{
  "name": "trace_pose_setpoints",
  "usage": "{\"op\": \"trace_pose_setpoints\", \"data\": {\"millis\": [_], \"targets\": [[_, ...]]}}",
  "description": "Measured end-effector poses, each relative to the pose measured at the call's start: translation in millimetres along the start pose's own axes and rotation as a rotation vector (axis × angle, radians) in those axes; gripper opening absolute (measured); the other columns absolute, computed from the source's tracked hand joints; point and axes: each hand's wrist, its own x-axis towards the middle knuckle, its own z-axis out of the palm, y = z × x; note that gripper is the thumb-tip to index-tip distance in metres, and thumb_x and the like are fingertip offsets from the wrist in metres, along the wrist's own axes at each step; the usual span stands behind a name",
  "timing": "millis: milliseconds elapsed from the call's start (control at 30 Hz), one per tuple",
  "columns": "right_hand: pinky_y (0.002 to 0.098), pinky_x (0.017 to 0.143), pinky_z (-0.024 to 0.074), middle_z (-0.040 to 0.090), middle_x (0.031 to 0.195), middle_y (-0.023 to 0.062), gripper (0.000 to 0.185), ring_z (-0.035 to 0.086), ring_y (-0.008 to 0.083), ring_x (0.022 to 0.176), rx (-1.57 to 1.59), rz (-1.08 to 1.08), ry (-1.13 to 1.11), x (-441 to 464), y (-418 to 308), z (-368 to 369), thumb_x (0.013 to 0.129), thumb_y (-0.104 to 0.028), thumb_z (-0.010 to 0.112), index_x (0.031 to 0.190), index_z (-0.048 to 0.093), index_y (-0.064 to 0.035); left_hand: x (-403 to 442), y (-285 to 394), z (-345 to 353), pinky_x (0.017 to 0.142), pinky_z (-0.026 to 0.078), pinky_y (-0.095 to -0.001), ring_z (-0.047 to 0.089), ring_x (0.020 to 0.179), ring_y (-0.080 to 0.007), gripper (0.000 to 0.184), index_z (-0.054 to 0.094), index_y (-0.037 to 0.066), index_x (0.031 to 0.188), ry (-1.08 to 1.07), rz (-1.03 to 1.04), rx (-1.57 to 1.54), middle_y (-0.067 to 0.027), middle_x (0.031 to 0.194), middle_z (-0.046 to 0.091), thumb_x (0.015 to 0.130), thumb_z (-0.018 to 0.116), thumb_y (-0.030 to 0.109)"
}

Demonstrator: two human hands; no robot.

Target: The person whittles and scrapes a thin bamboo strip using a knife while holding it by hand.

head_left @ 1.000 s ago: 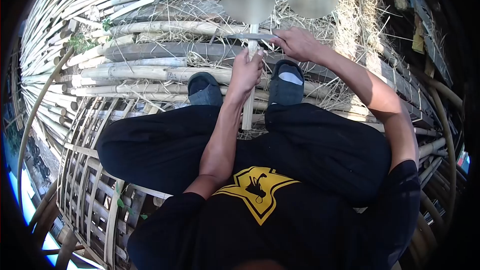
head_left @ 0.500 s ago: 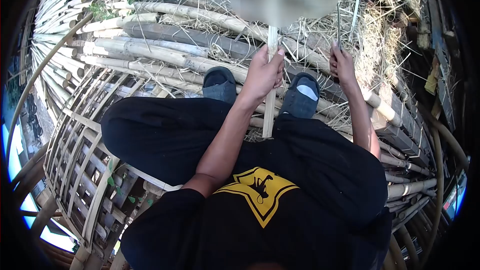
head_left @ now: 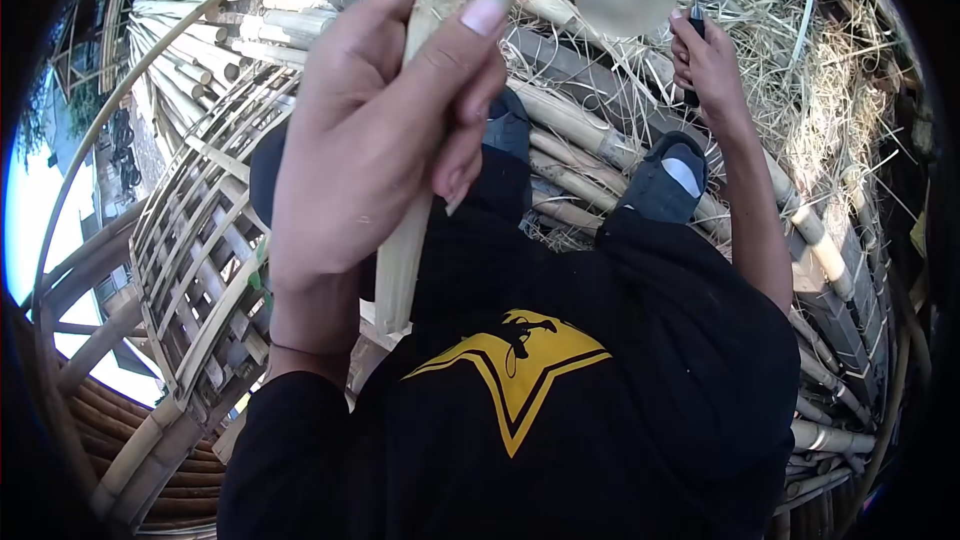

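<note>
A pale, split bamboo strip [head_left: 402, 265] is raised close to the camera, its lower end in front of the dark shirt. My left hand [head_left: 375, 120] is wrapped round it, thumb along its face. Farther off at the upper right, my right hand [head_left: 708, 65] grips the black handle of a knife [head_left: 696, 28], whose thin blade points up and away. The knife and the strip are well apart. The strip's top end runs out of the frame.
Bamboo poles [head_left: 570, 120] form the floor under my sandals [head_left: 665, 180]. Loose shavings [head_left: 790, 90] lie at the upper right. A woven bamboo lattice [head_left: 205, 250] stands at the left, beside a curved pole [head_left: 95, 130]. A blurred disc hides part of the upper area.
The left hand has lifted the strip much closer to the camera and leftward. The knife was across the strip at first, then moved away to the right, where it stays. The view has shifted.
</note>
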Motion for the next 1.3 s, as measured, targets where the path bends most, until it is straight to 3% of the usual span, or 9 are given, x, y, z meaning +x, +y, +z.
{"op": "trace_pose_setpoints", "data": {"millis": [133, 200, 267, 400, 467, 567, 800, 867, 1300], "targets": [[0.0225, 0.042, 0.0271, 0.039, 0.060, -0.0061, 0.032, 0.034, 0.0031, 0.048, -0.292, -0.184, -0.117, 29.0, -19.0, -12.5, 0.091, -0.036, 0.062, 0.082, 0.055, -0.0067, 13.3, 44.9, -36.3, 0.030, 0.031, -0.0121, 0.031, 0.038, 0.0009, 0.040, 0.033, -0.017, 0.130, -0.029, 0.186, 0.048, 0.0005, 0.068, 0.036, 0.102, 0.035, 0.012], [0.0177, 0.039, 0.0244, 0.038, 0.060, -0.0088, 0.028, 0.032, -0.0010, 0.044, -0.328, -0.207, -0.166, 45.9, -30.9, -16.7, 0.094, -0.035, 0.060, 0.084, 0.050, -0.0101, 28.5, 56.9, -58.5, 0.029, 0.032, -0.0128, 0.032, 0.037, -0.0005, 0.039, 0.034, -0.015, 0.128, -0.066, 0.167, 0.052, -0.0001, 0.068, 0.037, 0.102, 0.035, 0.013], [0.0278, 0.040, 0.0308, 0.041, 0.053, -0.0029, 0.042, 0.037, 0.0084, 0.043, -0.644, -0.190, -0.019, 32.3, -74.0, 6.6, 0.095, -0.038, 0.055, 0.066, 0.048, -0.0068, 55.6, 58.1, -74.3, 0.026, 0.032, -0.0155, 0.037, 0.035, -0.0037, 0.038, 0.033, -0.010, 0.130, -0.240, 0.152, -0.071, -0.0017, 0.067, 0.041, 0.101, 0.035, 0.014], [0.0306, 0.047, 0.0356, 0.047, 0.060, 0.0002, 0.033, 0.043, 0.0106, 0.053, -0.811, -0.234, -0.063, 38.2, -86.9, 17.7, 0.094, -0.029, 0.051, 0.075, 0.053, -0.0021, 102.5, 29.1, -89.1, 0.027, 0.035, -0.0182, 0.034, 0.036, -0.0047, 0.034, 0.039, -0.008, 0.127, -0.409, -0.016, -0.308, -0.0012, 0.067, 0.042, 0.102, 0.033, 0.015], [0.0198, 0.039, 0.0248, 0.037, 0.060, -0.0081, 0.033, 0.032, 0.0005, 0.045, -0.588, -0.212, -0.161, 59.3, -54.2, 3.9, 0.094, -0.038, 0.058, 0.079, 0.050, -0.0097, 123.5, 7.3, -90.8, 0.031, 0.036, -0.0185, 0.035, 0.038, -0.0044, 0.033, 0.042, -0.005, 0.127, -0.382, -0.076, -0.249, -0.0004, 0.067, 0.044, 0.103, 0.035, 0.017], [0.0312, 0.055, 0.0315, 0.037, 0.059, -0.0006, 0.046, 0.037, 0.0114, 0.058, -0.868, -0.182, -0.138, 67.3, -46.5, 7.7, 0.092, -0.044, 0.056, 0.074, 0.051, -0.0021, 161.7, -27.7, -94.9, 0.035, 0.035, -0.0189, 0.038, 0.040, -0.0054, 0.032, 0.045, 0.003, 0.128, -0.375, -0.277, -0.313, 0.0003, 0.066, 0.047, 0.102, 0.039, 0.020], [0.0229, 0.042, 0.0271, 0.039, 0.061, -0.0056, 0.036, 0.033, 0.0043, 0.047, -0.772, 0.028, 0.022, 65.8, -31.6, 16.1, 0.095, -0.040, 0.056, 0.079, 0.051, -0.0081, 195.4, -99.8, -99.5, 0.038, 0.029, -0.0168, 0.032, 0.044, -0.0013, 0.034, 0.048, 0.005, 0.129, -0.423, -0.329, -0.140, 0.0046, 0.064, 0.041, 0.101, 0.045, 0.025], [0.0299, 0.056, 0.0340, 0.045, 0.063, 0.0006, 0.049, 0.040, 0.0124, 0.058, -0.746, 0.083, 0.029, 55.5, -29.9, 26.7, 0.093, -0.050, 0.052, 0.079, 0.056, -0.0025, 197.3, -119.4, -106.6, 0.038, 0.028, -0.0172, 0.031, 0.044, -0.0012, 0.035, 0.048, 0.006, 0.130, -0.466, -0.393, -0.164, 0.0046, 0.064, 0.041, 0.102, 0.044, 0.027], [0.0293, 0.057, 0.0363, 0.046, 0.062, 0.0045, 0.044, 0.042, 0.0122, 0.059, -0.722, 0.127, 0.010, -6.1, -0.1, 69.6, 0.098, -0.040, 0.049, 0.086, 0.057, 0.0018, 177.9, -144.6, -101.7, 0.038, 0.024, -0.0184, 0.032, 0.044, -0.0012, 0.020, 0.045, 0.009, 0.102, -0.623, -0.520, -0.110, 0.0058, 0.063, 0.042, 0.098, 0.054, 0.026]]}}
